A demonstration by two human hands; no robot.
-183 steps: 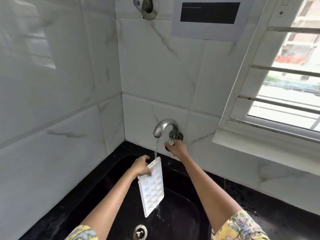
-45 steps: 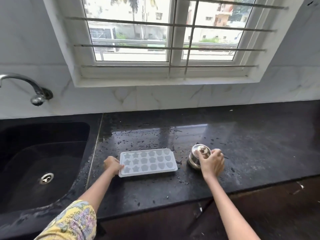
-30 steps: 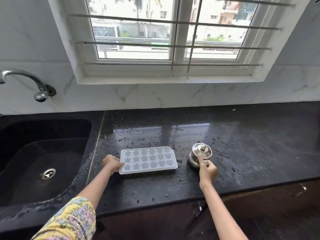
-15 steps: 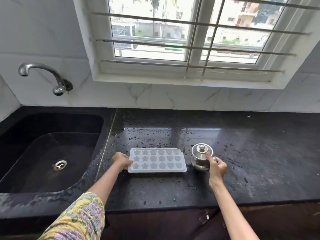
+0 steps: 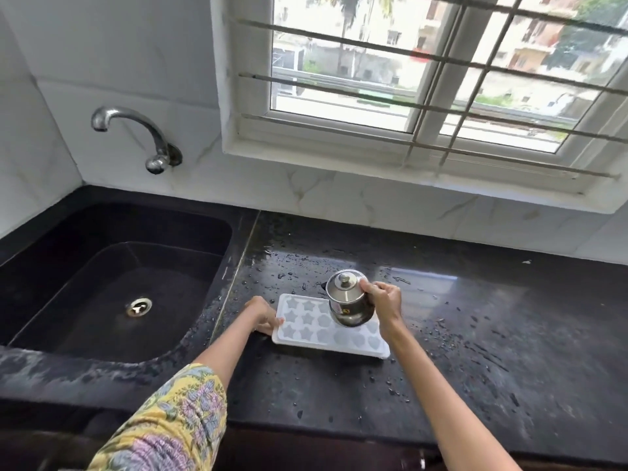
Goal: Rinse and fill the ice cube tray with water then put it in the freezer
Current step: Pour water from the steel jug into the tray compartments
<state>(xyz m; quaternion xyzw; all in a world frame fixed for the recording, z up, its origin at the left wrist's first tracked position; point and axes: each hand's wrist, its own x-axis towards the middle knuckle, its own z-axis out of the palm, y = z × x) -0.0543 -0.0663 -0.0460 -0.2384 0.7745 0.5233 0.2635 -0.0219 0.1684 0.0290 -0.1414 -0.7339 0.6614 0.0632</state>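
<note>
Steel pot [image 5: 348, 299] covers the upper right cells of the ice cube tray [image 5: 319, 329]; whether water is leaving its spout cannot be made out, and the tray cells' fill is unclear. Right hand [image 5: 384, 302] reaches in from lower right, fingers curled round the pot's side, holding it lifted and tilted left over the tray; left hand [image 5: 263, 316], forearm in a floral sleeve [image 5: 170, 426], pinches the tray's left edge. Tray lies flat on the wet black counter [image 5: 475, 334], between the two hands, just right of the sink [image 5: 112, 294], tap [image 5: 136, 134] well behind.
</note>
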